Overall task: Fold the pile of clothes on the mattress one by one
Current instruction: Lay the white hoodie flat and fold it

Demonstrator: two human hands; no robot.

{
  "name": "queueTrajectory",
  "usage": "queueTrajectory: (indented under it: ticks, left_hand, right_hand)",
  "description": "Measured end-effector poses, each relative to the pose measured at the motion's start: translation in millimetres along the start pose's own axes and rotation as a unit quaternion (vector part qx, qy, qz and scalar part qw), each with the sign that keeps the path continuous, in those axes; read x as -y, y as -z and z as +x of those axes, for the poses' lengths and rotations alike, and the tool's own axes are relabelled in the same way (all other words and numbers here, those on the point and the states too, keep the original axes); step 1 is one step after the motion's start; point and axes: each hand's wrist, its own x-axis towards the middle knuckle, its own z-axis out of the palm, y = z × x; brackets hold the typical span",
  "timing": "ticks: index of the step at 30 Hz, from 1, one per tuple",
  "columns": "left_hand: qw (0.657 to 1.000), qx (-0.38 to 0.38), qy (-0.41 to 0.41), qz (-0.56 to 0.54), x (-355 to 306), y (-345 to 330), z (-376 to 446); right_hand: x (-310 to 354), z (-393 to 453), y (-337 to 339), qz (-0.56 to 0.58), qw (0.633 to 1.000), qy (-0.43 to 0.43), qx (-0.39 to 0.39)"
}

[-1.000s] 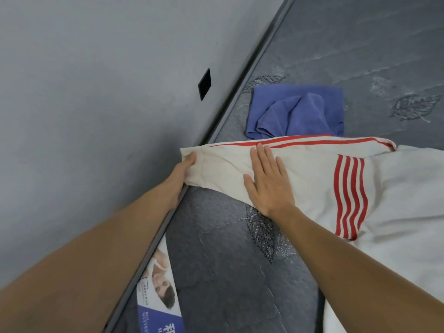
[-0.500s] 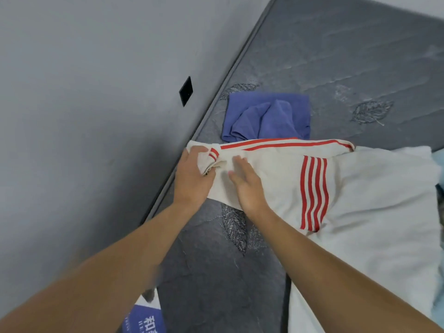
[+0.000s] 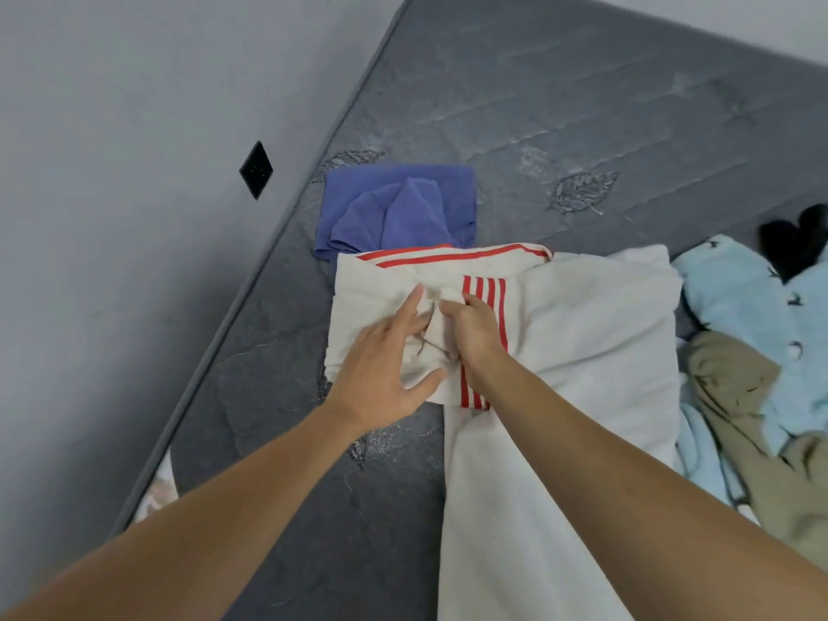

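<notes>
On the grey mattress (image 3: 582,105), the cream red-striped garment (image 3: 582,333) lies before me. My left hand (image 3: 381,369) presses its folded sleeve with spread fingers; my right hand (image 3: 475,329) pinches the crease. I should flatten outward, keeping edges aligned.

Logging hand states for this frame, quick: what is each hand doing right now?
Left hand: open, fingers spread, pressing the white red-striped garment.
Right hand: fingers curled, gripping a bunch of that garment.

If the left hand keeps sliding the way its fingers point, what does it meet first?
The left hand points up and right across the cream garment. It would likely meet the right hand almost at once, then the red stripes; depth is uncertain.
</notes>
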Motion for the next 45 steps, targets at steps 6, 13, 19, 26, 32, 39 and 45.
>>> queueTrajectory:
  ticks: [6,13,19,26,32,39,45]
  left_hand:
    - [0.985,0.070,-0.059,0.147,18,-10,-3]
    - [0.977,0.029,0.053,0.205,62,-7,-16]
    - [0.956,-0.125,0.258,0.061,64,-3,-12]
    - [0.938,-0.174,0.282,-0.098,20,3,8]
    - [0.971,-0.116,0.148,-0.146,-54,-13,15]
    - [0.994,-0.043,-0.028,-0.097,-97,-43,9]
    - [0.998,0.029,-0.049,0.037,-124,-93,30]
  right_hand:
    - [-8,-13,14,-0.317,0.845,0.398,-0.165]
    - [-72,14,11,-0.599,0.721,0.347,0.018]
    - [-86,23,7,-0.593,0.723,0.355,-0.011]
    - [-43,-12,5,-0.145,0.965,0.197,0.091]
    - [11,-43,15,0.271,0.944,-0.069,0.175]
    - [20,-38,91,0.090,0.994,-0.056,-0.013]
    - [6,-30,201,-0.087,0.988,0.003,-0.129]
